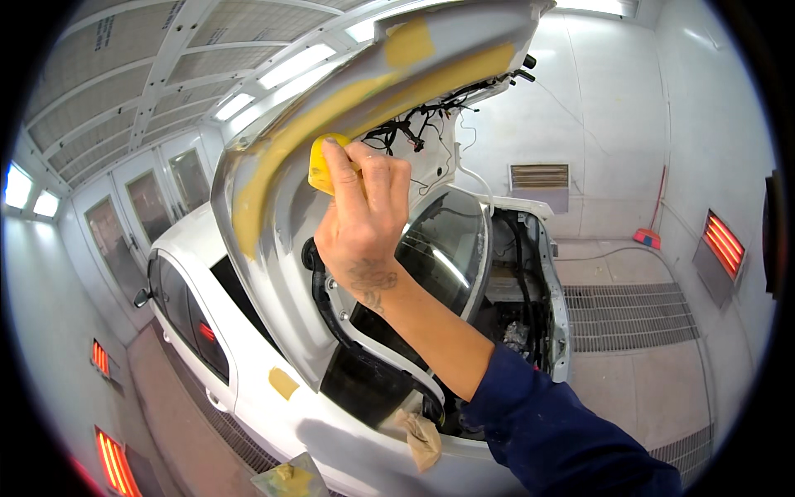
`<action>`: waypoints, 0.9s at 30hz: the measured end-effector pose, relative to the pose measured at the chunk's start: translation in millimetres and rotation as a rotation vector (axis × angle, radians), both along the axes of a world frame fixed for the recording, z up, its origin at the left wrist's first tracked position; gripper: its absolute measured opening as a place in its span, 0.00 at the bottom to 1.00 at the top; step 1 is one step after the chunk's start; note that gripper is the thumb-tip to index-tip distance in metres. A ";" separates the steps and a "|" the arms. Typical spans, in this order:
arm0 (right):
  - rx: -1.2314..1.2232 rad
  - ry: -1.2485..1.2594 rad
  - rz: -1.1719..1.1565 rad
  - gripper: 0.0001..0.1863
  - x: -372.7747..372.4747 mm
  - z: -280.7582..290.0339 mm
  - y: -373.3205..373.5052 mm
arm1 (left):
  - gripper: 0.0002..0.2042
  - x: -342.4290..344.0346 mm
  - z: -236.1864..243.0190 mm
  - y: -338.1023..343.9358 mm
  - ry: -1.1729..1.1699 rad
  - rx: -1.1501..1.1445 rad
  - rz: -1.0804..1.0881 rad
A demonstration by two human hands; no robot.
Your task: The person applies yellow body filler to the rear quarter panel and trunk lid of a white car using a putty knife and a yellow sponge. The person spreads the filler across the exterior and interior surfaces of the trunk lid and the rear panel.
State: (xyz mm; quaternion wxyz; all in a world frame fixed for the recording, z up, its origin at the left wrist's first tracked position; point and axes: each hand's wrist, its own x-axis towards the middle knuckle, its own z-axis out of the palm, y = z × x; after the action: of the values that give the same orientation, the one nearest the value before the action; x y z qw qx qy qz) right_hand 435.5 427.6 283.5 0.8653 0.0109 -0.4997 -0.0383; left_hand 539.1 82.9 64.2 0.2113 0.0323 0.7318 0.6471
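Observation:
My right hand (360,215) pinches a yellow plastic filler spreader (325,166) between thumb and fingers. Its blade is against, or very near, the raised trunk lid (290,306) of a white car (195,240). Along the lid's grey-primed outer face runs a long curved band of yellow filler (265,186), with a squarish patch (410,43) higher up. At the lower edge shows a mixing board (291,479) with a dab of yellow putty on it. Whatever supports the board is out of the picture, and my left hand does not show.
Loose black wiring (406,128) hangs from the lid. Below it lies the open trunk (522,290). Crumpled brown paper (422,441) rests on the rear edge. Another filler patch (283,383) marks the side panel. Glowing heaters (723,244) line the walls; a floor grate (633,317) lies right.

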 end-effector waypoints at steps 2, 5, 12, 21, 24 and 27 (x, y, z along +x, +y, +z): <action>0.007 -0.049 0.067 0.24 8.4 -3.2 -0.2 | 0.19 1.2 2.0 -4.9 0.014 0.012 -0.002; -0.044 -0.081 0.327 0.21 37.0 -17.5 2.7 | 0.20 5.8 2.6 -8.4 0.022 0.033 0.011; -0.035 0.422 0.229 0.21 95.0 30.3 44.5 | 0.23 20.8 16.7 -6.1 0.051 -0.053 0.058; -0.139 0.201 0.173 0.24 77.5 3.5 51.0 | 0.18 31.2 19.9 5.6 0.075 -0.082 0.023; -0.162 0.249 0.228 0.21 84.0 1.4 50.6 | 0.18 30.8 18.9 3.0 0.130 -0.043 0.022; -0.174 0.321 0.189 0.18 117.2 32.8 58.2 | 0.18 23.5 11.9 1.7 0.150 -0.049 -0.038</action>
State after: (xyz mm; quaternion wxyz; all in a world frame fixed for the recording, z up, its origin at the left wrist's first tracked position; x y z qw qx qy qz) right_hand 552.7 485.7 316.3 0.9312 -0.0234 -0.3537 0.0851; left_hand 562.7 84.7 76.1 0.1688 0.0893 0.7604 0.6207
